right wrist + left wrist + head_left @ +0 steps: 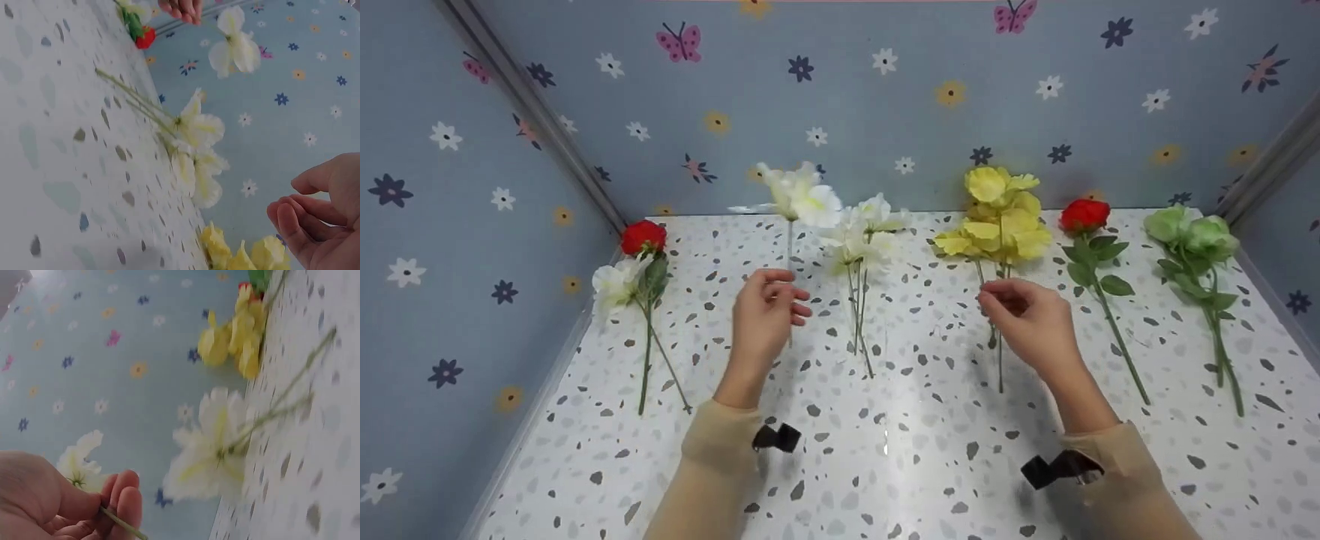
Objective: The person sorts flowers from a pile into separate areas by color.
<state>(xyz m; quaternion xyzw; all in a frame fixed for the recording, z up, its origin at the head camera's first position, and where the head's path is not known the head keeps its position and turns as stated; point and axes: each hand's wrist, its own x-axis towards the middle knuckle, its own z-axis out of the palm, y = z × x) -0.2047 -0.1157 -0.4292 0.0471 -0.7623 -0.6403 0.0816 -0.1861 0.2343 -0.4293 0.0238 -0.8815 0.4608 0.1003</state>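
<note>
My left hand pinches the thin green stem of an artificial white flower. The flower is raised off the table, petals up, its stem nearly upright. To its right, several white flowers lie together with stems toward me. My right hand hovers over the stems of some yellow flowers. In the right wrist view, its loosely bent fingers and thumb stand apart, with nothing between them. In the head view it partly hides the yellow flowers' stems.
At the left lie a red rose and a white flower, stems crossing. Another red rose and some pale green flowers lie at the right. Patterned blue panels enclose the speckled white table at back and sides.
</note>
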